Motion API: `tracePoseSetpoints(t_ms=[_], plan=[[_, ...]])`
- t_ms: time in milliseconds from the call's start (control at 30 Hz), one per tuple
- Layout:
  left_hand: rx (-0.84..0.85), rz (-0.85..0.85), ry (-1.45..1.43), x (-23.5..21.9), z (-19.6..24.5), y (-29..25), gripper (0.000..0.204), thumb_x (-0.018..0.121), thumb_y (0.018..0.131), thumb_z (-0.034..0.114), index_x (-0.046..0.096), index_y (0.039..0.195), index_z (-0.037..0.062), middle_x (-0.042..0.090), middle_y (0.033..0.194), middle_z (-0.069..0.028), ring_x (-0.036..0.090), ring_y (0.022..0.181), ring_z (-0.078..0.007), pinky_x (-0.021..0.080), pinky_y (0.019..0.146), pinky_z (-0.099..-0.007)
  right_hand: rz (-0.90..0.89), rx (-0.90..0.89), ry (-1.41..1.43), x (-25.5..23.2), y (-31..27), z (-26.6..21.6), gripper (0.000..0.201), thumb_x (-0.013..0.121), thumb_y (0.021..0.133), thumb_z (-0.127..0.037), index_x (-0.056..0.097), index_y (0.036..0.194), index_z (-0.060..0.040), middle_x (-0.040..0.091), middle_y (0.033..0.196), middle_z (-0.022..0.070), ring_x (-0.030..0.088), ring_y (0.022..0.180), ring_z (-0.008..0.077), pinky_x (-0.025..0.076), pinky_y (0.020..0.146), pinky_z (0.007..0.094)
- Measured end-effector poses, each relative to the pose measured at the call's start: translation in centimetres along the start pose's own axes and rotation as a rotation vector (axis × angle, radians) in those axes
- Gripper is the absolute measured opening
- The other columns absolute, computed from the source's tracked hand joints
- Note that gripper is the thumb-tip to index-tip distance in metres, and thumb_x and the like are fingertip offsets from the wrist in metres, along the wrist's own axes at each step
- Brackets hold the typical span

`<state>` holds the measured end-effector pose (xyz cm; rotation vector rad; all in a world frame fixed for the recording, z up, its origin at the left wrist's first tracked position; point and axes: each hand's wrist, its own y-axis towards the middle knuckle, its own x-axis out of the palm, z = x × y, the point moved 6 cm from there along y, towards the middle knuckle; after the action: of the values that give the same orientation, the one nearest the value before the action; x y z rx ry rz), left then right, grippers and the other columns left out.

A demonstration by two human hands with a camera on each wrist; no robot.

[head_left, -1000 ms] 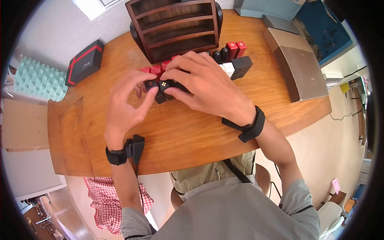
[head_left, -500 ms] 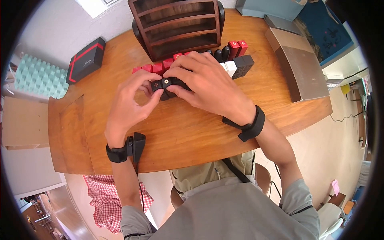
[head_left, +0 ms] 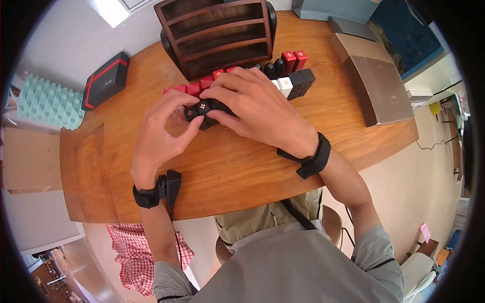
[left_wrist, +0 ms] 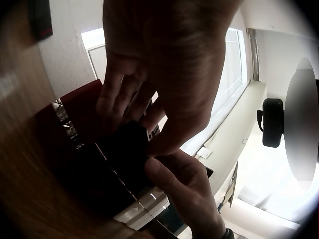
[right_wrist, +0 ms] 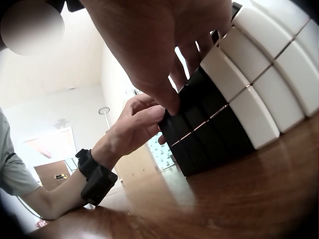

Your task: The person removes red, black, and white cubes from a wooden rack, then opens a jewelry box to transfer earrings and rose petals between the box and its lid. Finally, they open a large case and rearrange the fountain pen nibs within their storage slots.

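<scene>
Several black square lipstick tubes (head_left: 203,106) with gold flower marks stand in a row near the shelf. At the row's left end, my left hand (head_left: 164,131) pinches a black tube between thumb and fingers. My right hand (head_left: 262,111) reaches over the row and grips black tubes beside it, thumb at the front. In the right wrist view, the black tubes (right_wrist: 212,132) stand upright side by side, with white lipstick tubes (right_wrist: 256,117) adjoining them. Red lipstick tubes (head_left: 193,89) form a row just behind. The right palm hides part of both rows.
A dark wooden tiered shelf (head_left: 217,38) stands behind the rows. To the right are black rounded tubes (head_left: 278,67), two red tubes (head_left: 288,60) and a dark patterned block (head_left: 303,83). A brown cardboard box (head_left: 376,86) lies at right, a black ribboned box (head_left: 106,81) at left.
My left fingers have drawn back slightly toward me, and more of the red tubes shows behind them. The right hand keeps its place over the row. The head view has shifted a little.
</scene>
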<state>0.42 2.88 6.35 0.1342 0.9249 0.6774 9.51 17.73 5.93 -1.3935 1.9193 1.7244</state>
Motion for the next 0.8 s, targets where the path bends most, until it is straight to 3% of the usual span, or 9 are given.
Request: tracePoseSetpoints(t_ms=[100, 167, 467, 600, 700, 767, 800], plan=[[0.034, 0.024, 0.017, -0.2, 0.4, 0.0, 0.027, 0.078, 0.083, 0.003, 0.069, 0.108, 0.0031, 0.066, 0.096, -0.0045, 0.057, 0.075, -0.0147, 0.043, 0.066, -0.0275, 0.034, -0.007, 0.018, -0.3, 0.1, 0.0, 0.027, 0.078, 0.085, -0.02, 0.072, 0.108, -0.0071, 0.066, 0.104, 0.0059, 0.061, 0.104, 0.0257, 0.046, 0.089, 0.0391], [0.009, 0.078, -0.003, -0.6, 0.3, -0.2, 0.025, 0.077, 0.084, 0.004, 0.069, 0.108, 0.0045, 0.066, 0.096, -0.003, 0.055, 0.074, -0.013, 0.04, 0.064, -0.0267, -0.016, 0.036, 0.009, -0.5, 0.2, 0.1, 0.037, 0.079, 0.087, -0.026, 0.07, 0.119, -0.01, 0.068, 0.112, 0.0062, 0.061, 0.107, 0.0283, 0.047, 0.092, 0.0413], [0.073, 0.265, -0.043, -1.6, 1.3, 1.8, 0.02, 0.072, 0.091, 0.005, 0.072, 0.111, 0.0066, 0.067, 0.093, -0.0006, 0.055, 0.074, -0.0095, 0.04, 0.064, -0.0251, 0.218, 0.095, 0.032, -3.4, 1.0, 0.9, 0.033, 0.082, 0.084, -0.027, 0.073, 0.11, -0.008, 0.069, 0.103, 0.0069, 0.062, 0.101, 0.0299, 0.05, 0.087, 0.0415], [0.075, 0.245, 0.003, -2.1, 3.3, 5.8, 0.018, 0.073, 0.092, 0.007, 0.072, 0.11, 0.0078, 0.067, 0.092, 0.0, 0.055, 0.073, -0.0096, 0.04, 0.064, -0.0254, 0.305, 0.035, -0.156, -7.3, 3.1, 3.6, 0.032, 0.083, 0.083, -0.023, 0.074, 0.109, -0.007, 0.07, 0.1, 0.0082, 0.068, 0.096, 0.026, 0.055, 0.085, 0.0374], [0.146, 0.226, 0.043, -2.1, 3.1, 10.1, 0.017, 0.075, 0.093, 0.01, 0.073, 0.109, 0.0094, 0.069, 0.099, -0.0011, 0.057, 0.079, -0.0091, 0.043, 0.067, -0.0246, 0.433, 0.009, -0.237, -9.7, 5.0, 5.6, 0.029, 0.081, 0.083, -0.022, 0.074, 0.105, -0.0053, 0.069, 0.091, 0.0072, 0.068, 0.089, 0.0273, 0.055, 0.074, 0.0396], [0.364, 0.356, 0.381, -1.8, 3.8, 12.3, 0.019, 0.073, 0.095, 0.01, 0.072, 0.113, 0.0075, 0.068, 0.111, -0.0032, 0.061, 0.091, -0.0103, 0.048, 0.077, -0.0247, 0.29, 0.087, -0.209, -9.9, 6.2, 7.2, 0.029, 0.073, 0.088, -0.008, 0.066, 0.115, -0.0031, 0.061, 0.115, 0.0172, 0.06, 0.108, 0.038, 0.051, 0.093, 0.0444], [0.37, 0.355, 0.381, -1.5, 3.2, 13.5, 0.019, 0.073, 0.095, 0.01, 0.072, 0.113, 0.0075, 0.068, 0.111, -0.0032, 0.061, 0.091, -0.0103, 0.048, 0.077, -0.0247, 0.294, 0.089, -0.212, -9.9, 6.5, 7.8, 0.029, 0.073, 0.088, -0.008, 0.066, 0.115, -0.0031, 0.061, 0.115, 0.0172, 0.06, 0.108, 0.038, 0.051, 0.093, 0.0444]])
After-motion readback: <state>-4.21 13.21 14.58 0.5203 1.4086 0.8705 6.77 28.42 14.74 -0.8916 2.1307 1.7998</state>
